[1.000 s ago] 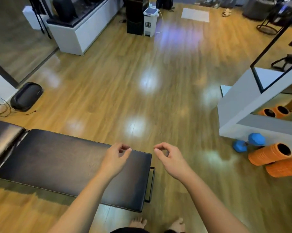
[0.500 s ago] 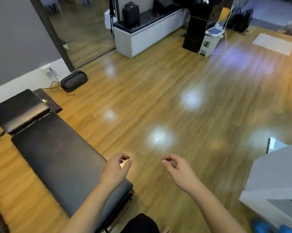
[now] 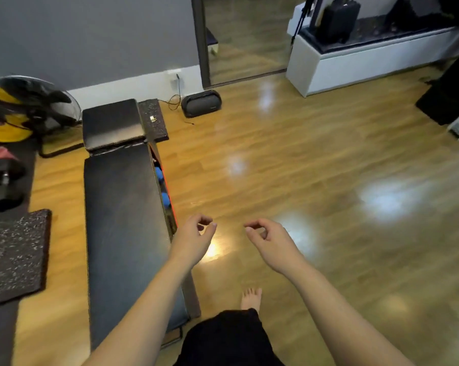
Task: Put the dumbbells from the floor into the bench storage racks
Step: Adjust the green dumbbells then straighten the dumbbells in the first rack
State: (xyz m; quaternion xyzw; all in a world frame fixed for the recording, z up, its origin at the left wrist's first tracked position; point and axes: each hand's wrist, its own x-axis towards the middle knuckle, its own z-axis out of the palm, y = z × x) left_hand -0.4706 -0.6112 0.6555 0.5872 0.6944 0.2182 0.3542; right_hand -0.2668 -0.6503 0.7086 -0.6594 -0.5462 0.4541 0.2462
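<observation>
A home gym: padded bench (image 3: 120, 207), blue dumbbells (image 3: 162, 187), rubber mats (image 3: 14, 254), wall mirror (image 3: 247, 35).

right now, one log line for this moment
left hand empty | right hand empty | blue dumbbell in bench side rack

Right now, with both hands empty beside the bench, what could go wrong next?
1. The bare foot is close to the bench base; a stubbed toe or dropped weight could hurt it.
2. The blue dumbbell fills part of the narrow side rack, so fingers may be pinched when adding another.
</observation>
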